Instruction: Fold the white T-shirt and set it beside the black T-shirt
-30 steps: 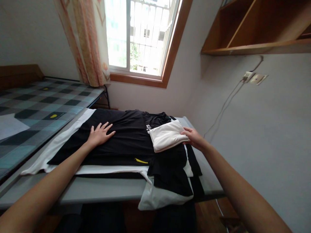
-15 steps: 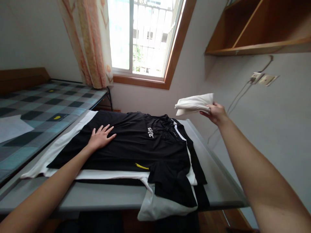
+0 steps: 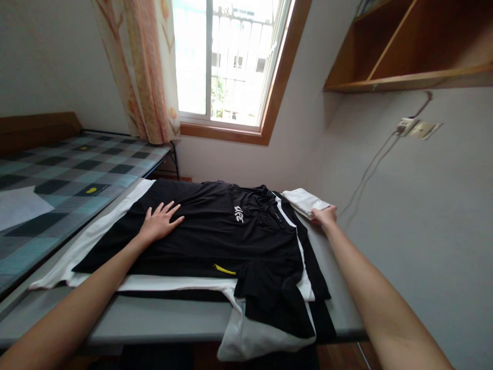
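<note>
My left hand (image 3: 160,222) lies flat with fingers spread on a black T-shirt (image 3: 208,226) that has white lettering on its chest and a small yellow tag at its lower side. Beneath it are a white shirt (image 3: 181,283) and another black garment (image 3: 322,288), all laid out flat in a stack. A pale grey sleeve (image 3: 265,336) hangs over the table's front edge. At the far right end, my right hand (image 3: 324,215) grips a folded white cloth (image 3: 302,200), low beside the shirts' collars; what kind of cloth it is cannot be made out.
The grey table (image 3: 173,316) carries the shirts. To the left stands a bed with a checked cover (image 3: 111,167) and a white paper (image 3: 23,205). A curtain (image 3: 148,77) hangs by the window. Wooden shelves (image 3: 404,77) and a socket (image 3: 406,125) with cables are on the right wall.
My right hand has lowered the folded white cloth from the air to the table's far right end. My left hand stays in place on the black T-shirt.
</note>
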### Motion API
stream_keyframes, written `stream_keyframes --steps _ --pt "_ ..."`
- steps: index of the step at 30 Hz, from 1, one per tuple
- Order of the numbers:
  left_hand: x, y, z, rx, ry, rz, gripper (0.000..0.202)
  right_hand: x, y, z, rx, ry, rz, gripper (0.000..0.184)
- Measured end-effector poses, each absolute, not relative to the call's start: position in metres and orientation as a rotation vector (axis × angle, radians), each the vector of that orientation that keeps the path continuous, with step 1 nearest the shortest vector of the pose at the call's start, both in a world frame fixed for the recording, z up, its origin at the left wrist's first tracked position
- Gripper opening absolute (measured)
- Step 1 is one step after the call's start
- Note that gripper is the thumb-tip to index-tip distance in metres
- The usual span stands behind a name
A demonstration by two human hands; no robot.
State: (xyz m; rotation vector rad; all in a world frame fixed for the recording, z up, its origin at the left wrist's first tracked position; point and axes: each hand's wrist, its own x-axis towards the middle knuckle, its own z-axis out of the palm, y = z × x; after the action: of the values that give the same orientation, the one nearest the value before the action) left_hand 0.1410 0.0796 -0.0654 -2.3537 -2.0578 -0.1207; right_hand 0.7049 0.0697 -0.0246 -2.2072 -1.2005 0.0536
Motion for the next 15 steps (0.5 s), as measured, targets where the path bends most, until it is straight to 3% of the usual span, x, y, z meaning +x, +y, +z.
stream_keyframes --steps 2,7,15 --pt "0.141 0.08 -0.065 -2.352 -2.062 -0.116 0.065 0.7 0.065 -0.023 -2.32 -1.103 -0.186 0.064" --pt "0.142 0.079 -0.064 -2.355 -2.065 -0.109 0.065 0.678 0.066 -0.034 -2.345 -1.722 -0.433 0.046" --pt "0.141 0.079 -0.064 -2.366 -2.072 -0.129 0.065 0.67 0.087 -0.044 -2.411 -1.772 -0.37 0.044"
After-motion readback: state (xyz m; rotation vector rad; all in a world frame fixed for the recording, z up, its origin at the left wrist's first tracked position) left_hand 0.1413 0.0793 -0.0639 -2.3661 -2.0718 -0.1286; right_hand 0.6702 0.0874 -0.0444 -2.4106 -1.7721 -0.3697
